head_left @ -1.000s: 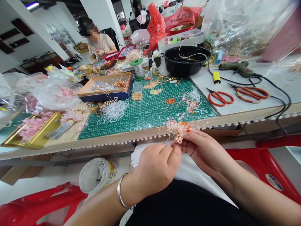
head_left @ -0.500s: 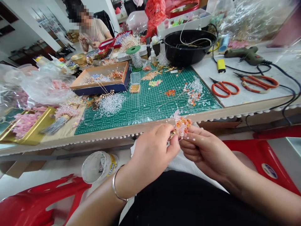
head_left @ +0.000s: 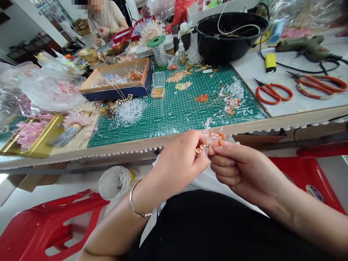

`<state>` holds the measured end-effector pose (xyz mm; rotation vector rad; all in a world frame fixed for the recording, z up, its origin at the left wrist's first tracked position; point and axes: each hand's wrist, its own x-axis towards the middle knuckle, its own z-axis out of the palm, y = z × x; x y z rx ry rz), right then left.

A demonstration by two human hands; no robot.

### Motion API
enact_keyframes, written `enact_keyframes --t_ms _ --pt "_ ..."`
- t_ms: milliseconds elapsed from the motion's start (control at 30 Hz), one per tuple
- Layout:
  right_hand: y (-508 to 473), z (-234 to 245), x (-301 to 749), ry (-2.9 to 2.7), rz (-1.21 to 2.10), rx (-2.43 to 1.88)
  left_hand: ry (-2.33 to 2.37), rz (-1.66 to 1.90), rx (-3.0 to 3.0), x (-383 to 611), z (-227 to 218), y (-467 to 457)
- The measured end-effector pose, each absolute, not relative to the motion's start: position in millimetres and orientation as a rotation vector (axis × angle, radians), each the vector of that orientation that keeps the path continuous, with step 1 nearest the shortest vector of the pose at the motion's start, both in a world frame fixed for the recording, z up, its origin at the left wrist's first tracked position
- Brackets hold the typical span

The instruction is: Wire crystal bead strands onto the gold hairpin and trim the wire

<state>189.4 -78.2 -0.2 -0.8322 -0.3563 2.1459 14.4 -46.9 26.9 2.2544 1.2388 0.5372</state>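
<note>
My left hand (head_left: 181,163), with a metal bangle (head_left: 138,206) on its wrist, and my right hand (head_left: 239,170) meet in front of the table edge. Both pinch a small beaded wire ornament (head_left: 213,137) with orange and transparent beads. A row of gold wire loops (head_left: 200,148) runs from it towards my left fingers. My fingers hide part of the ornament. A white cloth (head_left: 201,183) lies on my lap beneath my hands.
A green cutting mat (head_left: 174,116) holds scattered beads and wires beyond the table edge (head_left: 163,139). Further back are a cardboard tray (head_left: 116,79), black bowl (head_left: 228,34), orange-handled scissors (head_left: 274,94) and hot glue gun (head_left: 306,47). A co-worker (head_left: 106,18) sits beyond. Red stools (head_left: 54,224) stand below.
The ornament has turned in my fingers, bringing its gold wire loops to the left. My hands have drawn closer together, and the whole scene has shifted upward in view.
</note>
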Motion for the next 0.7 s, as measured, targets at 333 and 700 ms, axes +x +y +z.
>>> enact_keyframes --t_ms 333,700 --pt "-75 11 187 -0.5 2.087 -0.782 1.275 0.918 2.428 17 19 -55" --pt "-68 20 189 -1.025 1.914 -0.965 1.206 1.343 2.679 7 22 -49"
